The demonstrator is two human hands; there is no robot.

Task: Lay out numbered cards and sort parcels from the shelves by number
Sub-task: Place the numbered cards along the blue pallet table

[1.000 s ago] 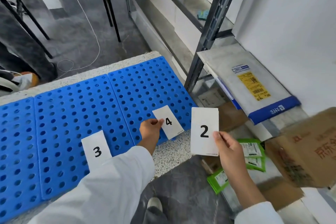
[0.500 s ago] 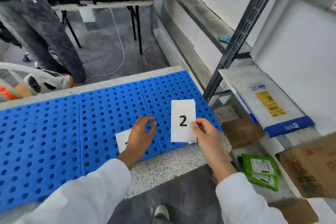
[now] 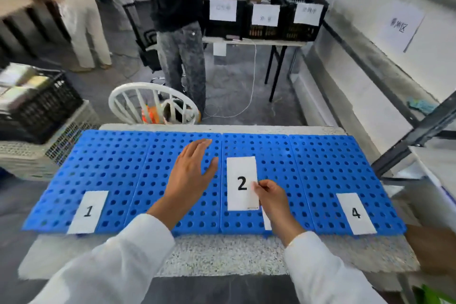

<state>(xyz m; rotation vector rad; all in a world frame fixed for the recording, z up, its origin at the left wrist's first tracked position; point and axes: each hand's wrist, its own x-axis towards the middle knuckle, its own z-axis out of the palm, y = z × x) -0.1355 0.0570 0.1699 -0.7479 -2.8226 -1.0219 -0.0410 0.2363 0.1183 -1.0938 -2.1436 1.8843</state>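
1. Four blue perforated panels lie side by side on a speckled worktop in the head view, the only view, and span the middle of the frame.
2. Card "1" lies flat at 8 o'clock from centre, on the near edge of the leftmost panel. Card "4" lies at 4 o'clock, on the near edge of the rightmost panel.
3. Card "2" sits just toward 3 o'clock of centre, over the third panel, its long side running 12 to 6. The right hand pinches its right edge near the lower corner, thumb against fingertips. Whether the card touches the panel cannot be told.
4. At 6 o'clock of card "2", a strip of another white card shows under the right hand, its number hidden.
5. The left hand is spread, palm down and fingers straight, over the second panel at 9 o'clock of card "2". It holds nothing, and contact with the panel is unclear.
6. Card "2" looks thin, light and easily bent, and probably slides on smooth plastic. An edge pinch suits it, followed by a flat press to settle it. The second panel bears no card, so it is the likely spot.
7. At 3 o'clock a metal shelf rack stands blurred.
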